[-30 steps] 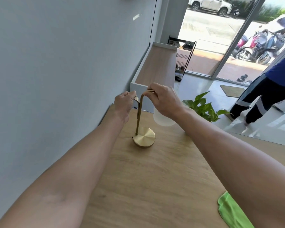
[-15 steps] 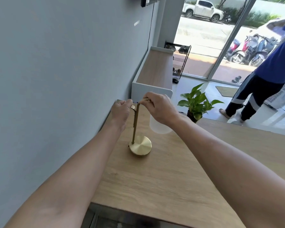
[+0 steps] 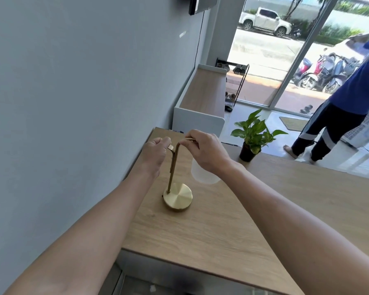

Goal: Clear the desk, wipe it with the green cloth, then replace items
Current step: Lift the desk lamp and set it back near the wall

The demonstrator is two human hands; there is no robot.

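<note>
- While both hands work at its top, the brass lamp [image 3: 175, 177] stands on its round base on the desk [image 3: 211, 235], close to the wall [image 3: 73, 103] and in pretty much the same spot as a second ago, so it looks placed rather than mid-carry.
- The left hand [image 3: 157, 155] is curled round a small brass piece at the top of the stem, and the right hand [image 3: 205, 152] pinches the thin brass arm, with the frosted shade [image 3: 202, 174] hanging under the right wrist.
- What's changed is mostly the view: the head has lifted, so the green cloth that showed at the bottom right a second ago is out of frame now.
- My guess is we're in the "replace items" part, lamp back and getting adjusted.
- The potted plant [image 3: 252, 137] sits on the desk's far edge, well apart from the lamp.
- Beyond it, a person in blue [image 3: 349, 99] stands by the glass door.
</note>
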